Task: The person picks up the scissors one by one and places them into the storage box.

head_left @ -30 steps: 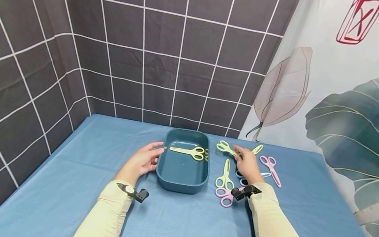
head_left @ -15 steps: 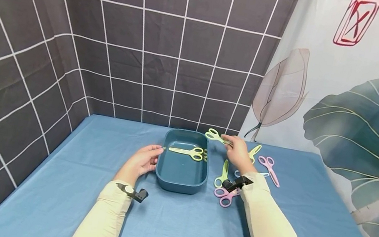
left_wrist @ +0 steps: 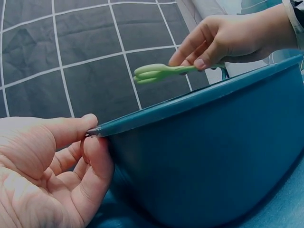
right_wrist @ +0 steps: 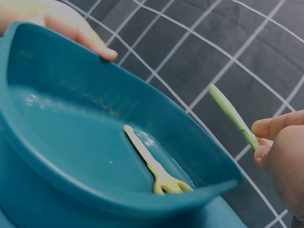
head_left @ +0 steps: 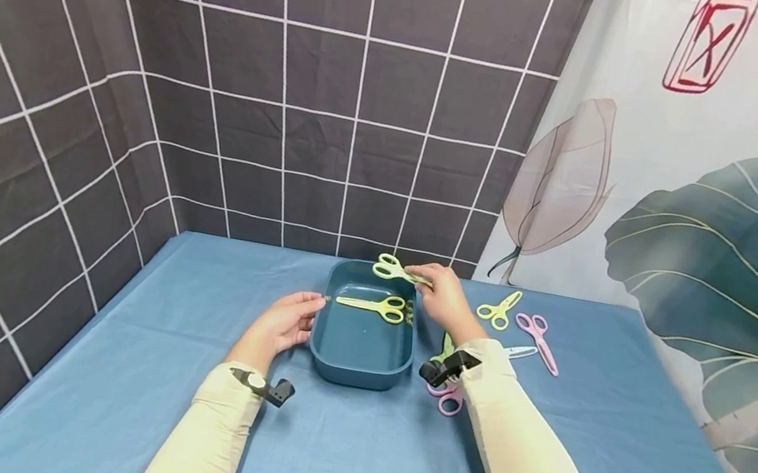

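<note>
A deep blue-green plastic bin [head_left: 358, 375] stands on the table, with yellow scissors [head_left: 373, 306] lying inside. My left hand [head_left: 283, 325] pinches the bin's left rim between thumb and fingers, as the left wrist view shows closely. Light green scissors [head_left: 392, 268] hang over the bin's far right part, handles pointing left. My right hand [head_left: 442, 298] pinches them by the blade end, thumb against fingers. In the right wrist view the held green scissors [right_wrist: 229, 110] are seen edge-on above the rim.
Right of the bin lie more scissors: a yellow-green pair [head_left: 498, 312], a pink pair [head_left: 539, 341], a light blue pair [head_left: 520, 352] partly under the right arm, and pink handles [head_left: 449, 403] near the wrist. A dark gridded curtain [head_left: 305, 139] hangs behind the table.
My right hand has lifted the light green scissors off the table and carried them left, over the bin. My left hand has stayed at the bin's rim.
</note>
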`<state>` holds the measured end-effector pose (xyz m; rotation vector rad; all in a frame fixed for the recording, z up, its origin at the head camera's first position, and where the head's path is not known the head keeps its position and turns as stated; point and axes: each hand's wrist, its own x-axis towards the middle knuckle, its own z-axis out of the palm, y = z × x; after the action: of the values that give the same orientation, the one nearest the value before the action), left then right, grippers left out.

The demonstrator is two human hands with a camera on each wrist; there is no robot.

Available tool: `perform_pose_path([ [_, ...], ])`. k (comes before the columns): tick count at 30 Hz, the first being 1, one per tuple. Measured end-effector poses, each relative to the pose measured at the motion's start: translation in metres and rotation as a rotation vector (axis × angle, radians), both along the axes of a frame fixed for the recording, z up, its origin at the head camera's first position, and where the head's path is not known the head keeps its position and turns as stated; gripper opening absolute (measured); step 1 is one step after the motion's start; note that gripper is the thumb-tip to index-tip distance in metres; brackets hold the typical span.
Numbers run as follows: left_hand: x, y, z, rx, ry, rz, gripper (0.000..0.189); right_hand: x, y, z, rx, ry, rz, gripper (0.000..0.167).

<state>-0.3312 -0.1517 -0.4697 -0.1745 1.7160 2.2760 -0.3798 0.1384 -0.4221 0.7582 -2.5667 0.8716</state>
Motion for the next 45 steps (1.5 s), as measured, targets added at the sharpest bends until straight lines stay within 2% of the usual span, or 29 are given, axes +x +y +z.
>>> perform_pose_path([
  [8, 0.0, -0.001, -0.001, 0.019, 0.004, -0.007, 0.008, 0.009, -0.021, 0.002, 0.033, -0.023, 0.078, 0.032],
  [20, 0.0, -0.001, -0.001, 0.02, 0.018, -0.007, 0.011, 0.015, -0.049, -0.001, 0.112, -0.156, 0.149, 0.035],
  [24, 0.0, 0.0, -0.001, 0.015, 0.009, -0.006, 0.011, 0.016, -0.054, -0.004, 0.137, -0.194, 0.146, 0.034],
  [29, 0.0, -0.002, -0.002, 0.016, 0.01, -0.019, 0.014, 0.014, -0.057, -0.009, 0.196, -0.188, 0.163, 0.033],
  [37, -0.002, -0.002, -0.003, 0.027, 0.011, -0.027, 0.019, 0.015, -0.061, -0.014, 0.3, -0.111, 0.193, 0.035],
  [45, -0.002, -0.001, -0.003, 0.034, 0.017, -0.019, 0.015, 0.023, -0.064, -0.011, 0.463, -0.09, 0.152, 0.037],
])
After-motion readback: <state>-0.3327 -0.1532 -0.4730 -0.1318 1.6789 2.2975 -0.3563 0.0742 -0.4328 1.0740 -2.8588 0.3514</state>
